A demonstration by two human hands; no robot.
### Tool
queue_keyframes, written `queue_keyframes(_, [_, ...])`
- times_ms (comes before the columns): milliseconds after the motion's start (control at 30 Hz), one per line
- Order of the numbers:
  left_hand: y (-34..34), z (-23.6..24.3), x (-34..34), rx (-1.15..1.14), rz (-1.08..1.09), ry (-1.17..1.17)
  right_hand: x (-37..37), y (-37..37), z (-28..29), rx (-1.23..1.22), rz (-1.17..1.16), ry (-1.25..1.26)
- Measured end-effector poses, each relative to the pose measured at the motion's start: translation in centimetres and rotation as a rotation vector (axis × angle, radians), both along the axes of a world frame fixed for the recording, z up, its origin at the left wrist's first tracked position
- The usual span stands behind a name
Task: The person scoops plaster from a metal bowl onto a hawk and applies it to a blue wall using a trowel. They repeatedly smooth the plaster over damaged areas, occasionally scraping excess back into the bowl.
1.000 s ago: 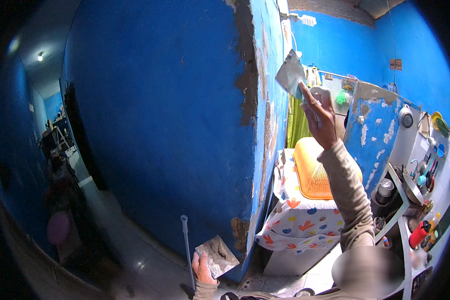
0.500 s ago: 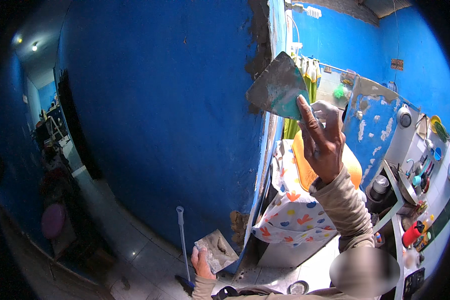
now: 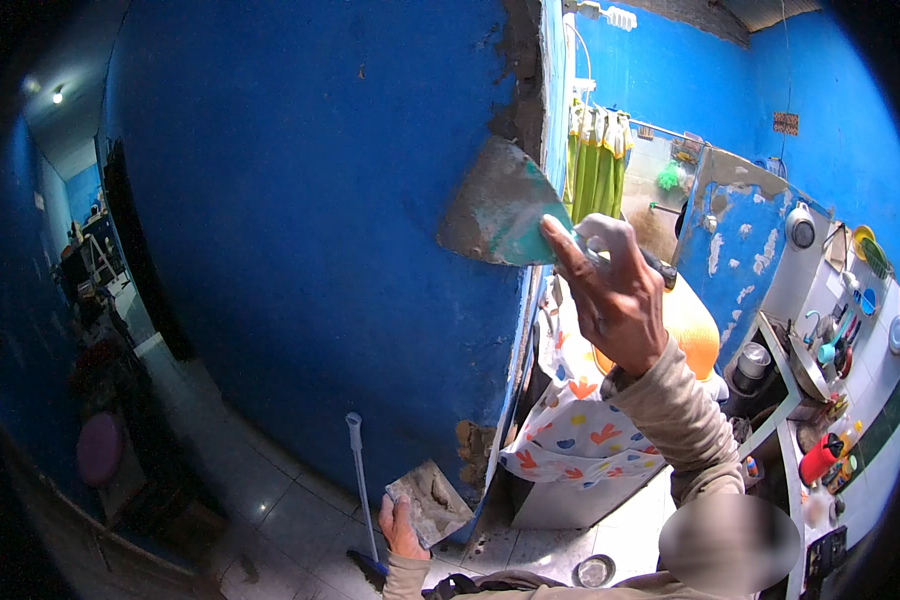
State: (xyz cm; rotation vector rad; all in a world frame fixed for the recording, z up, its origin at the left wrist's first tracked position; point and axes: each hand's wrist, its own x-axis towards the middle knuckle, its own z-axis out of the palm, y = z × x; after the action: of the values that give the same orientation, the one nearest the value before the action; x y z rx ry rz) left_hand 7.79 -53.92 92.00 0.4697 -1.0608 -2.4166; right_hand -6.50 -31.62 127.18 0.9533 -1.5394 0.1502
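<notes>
My right hand [image 3: 620,300] is closed on the dark handle of a wide putty knife [image 3: 502,208], forefinger stretched along its blade. The flared blade is smeared grey and green, and lies over the corner edge of the blue wall [image 3: 320,220]. Whether it touches the wall I cannot tell. Just above it, a strip of grey mortar [image 3: 523,85] runs up that edge. Low down, my left hand [image 3: 402,530] grips a small square board [image 3: 432,500] with grey mortar on its face. A bare brownish patch [image 3: 476,445] shows near the foot of the corner.
A broom [image 3: 362,470] leans by the wall. Right of the corner stands a table with a patterned cloth [image 3: 600,430] and an orange object [image 3: 692,325] on top. A round metal bowl [image 3: 594,571] lies on the floor. Kitchen shelves [image 3: 785,410] line the right; a passage opens left.
My right hand has brought the putty knife down and to the left, across the wall corner, and its blade has turned. My left hand with the board stays almost where it was.
</notes>
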Motion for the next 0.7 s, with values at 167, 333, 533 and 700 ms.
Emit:
queue_keyframes(167, [0.3, -0.7, 0.1, -0.078, 0.113, -0.150, -0.4, 0.4, 1.3, -0.184, 0.024, 0.063])
queue_keyframes(333, [0.0, -1.5, -0.3, -0.098, 0.017, -0.053, -1.1, 0.0, 2.5, -0.142, -0.022, 0.055])
queue_keyframes(533, [0.7, 1.4, 0.0, 0.018, 0.065, -0.109, 0.2, -0.5, 1.5, -0.001, -0.047, -0.014])
queue_keyframes(700, [0.5, 0.6, 0.0, -0.066, 0.107, -0.168, 1.1, 0.4, 1.9, -0.073, -0.060, 0.033])
